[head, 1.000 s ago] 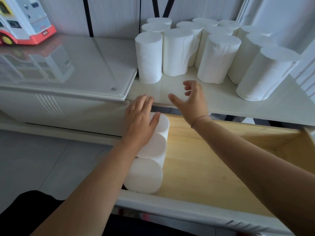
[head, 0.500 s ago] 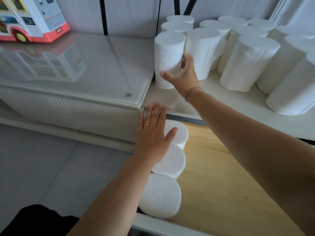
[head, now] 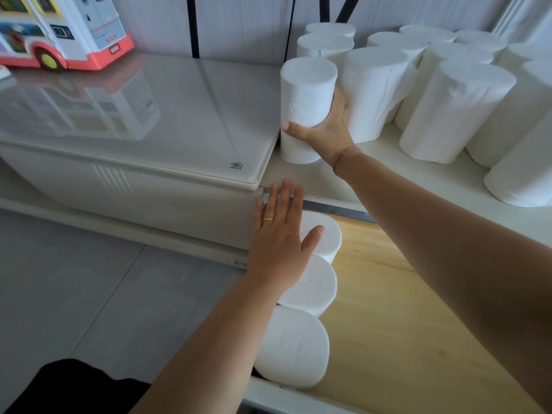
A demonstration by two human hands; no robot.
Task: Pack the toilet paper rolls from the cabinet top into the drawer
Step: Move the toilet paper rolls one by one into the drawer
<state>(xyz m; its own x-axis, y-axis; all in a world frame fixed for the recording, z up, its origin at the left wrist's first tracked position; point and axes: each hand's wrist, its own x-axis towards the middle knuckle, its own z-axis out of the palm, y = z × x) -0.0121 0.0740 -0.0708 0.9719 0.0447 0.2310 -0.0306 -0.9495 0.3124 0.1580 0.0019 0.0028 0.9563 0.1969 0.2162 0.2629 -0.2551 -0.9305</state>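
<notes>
My right hand point(head: 327, 128) is wrapped around the nearest upright white toilet paper roll point(head: 306, 94) at the left end of the cabinet top point(head: 388, 171), its base still close to the surface. Several more rolls point(head: 454, 109) stand behind and to the right. Below, the open wooden drawer point(head: 397, 324) holds three rolls in a line along its left side. My left hand point(head: 280, 243) lies flat, fingers spread, on the top of the far drawer roll point(head: 327, 234), holding nothing. The middle roll point(head: 313, 285) and near roll point(head: 294, 345) sit in front of it.
A glossy glass-topped unit point(head: 143, 121) adjoins the cabinet on the left, carrying a red-and-white toy bus point(head: 59, 31). Grey tiled floor point(head: 74, 294) lies below left. The drawer's white front rail point(head: 283, 398) is nearest me. Bare wood fills the drawer's right part.
My right hand reached up from above the drawer to the cabinet top and closed around the nearest roll. My left hand stayed resting on the drawer rolls.
</notes>
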